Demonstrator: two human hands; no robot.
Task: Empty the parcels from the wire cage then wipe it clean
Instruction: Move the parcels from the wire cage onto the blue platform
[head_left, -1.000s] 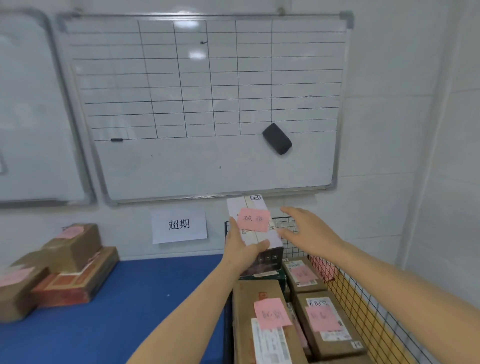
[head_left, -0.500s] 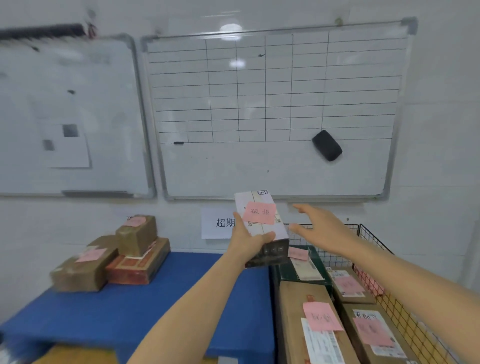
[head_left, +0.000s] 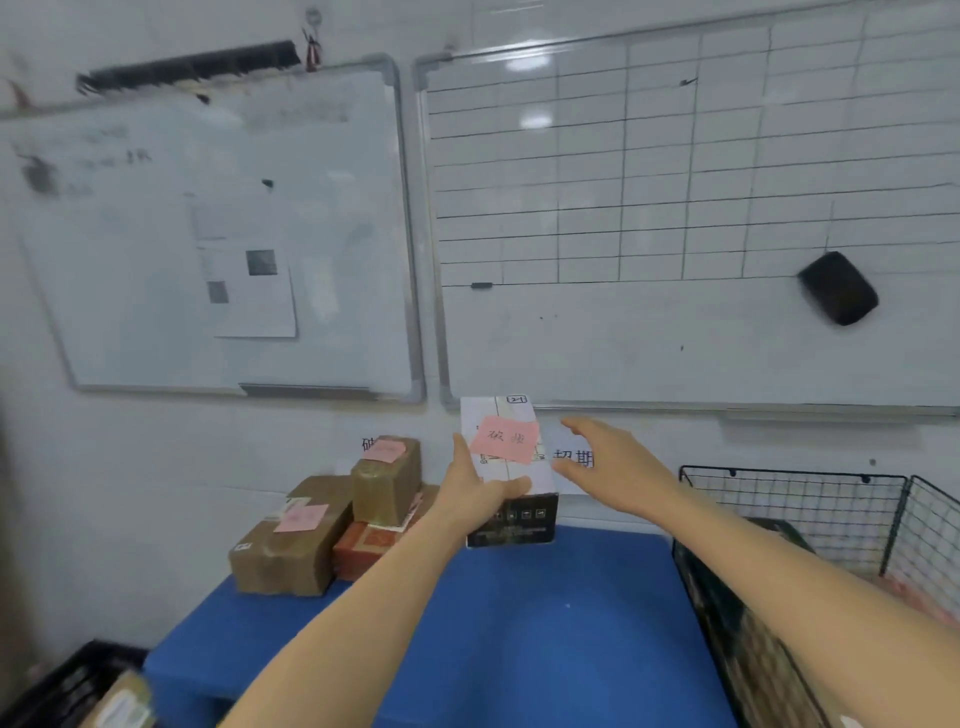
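The left hand (head_left: 480, 501) grasps a white-and-black parcel (head_left: 519, 512) from its left side, with the thumb laid across the front face just above the dark lower band. The fingers behind the box are out of sight. A pink note (head_left: 506, 439) with handwriting is stuck on the parcel's pale upper face. The parcel is held up in the air over the far edge of the blue table (head_left: 545, 634), tilted slightly and in front of the wall. The right hand (head_left: 610, 470) is released, its fingers spread and loosely bent. It hovers just beside the parcel's right edge, and there seems to be a narrow gap between them, though blur makes contact hard to rule out. This hand covers part of a paper sign (head_left: 574, 460) on the wall, so only some of its characters can be read. The wire cage (head_left: 795, 501) stands to the right of the table, cut off by the frame edge. Its contents are smeared by motion blur, showing only dark and brownish shapes low inside. At the table's far left corner sits a stack of brown boxes (head_left: 291, 545), two of them bearing pink notes, and the stack hides part of another wall sign. Above, a black eraser (head_left: 837, 288) clings to the gridded whiteboard (head_left: 675, 338).
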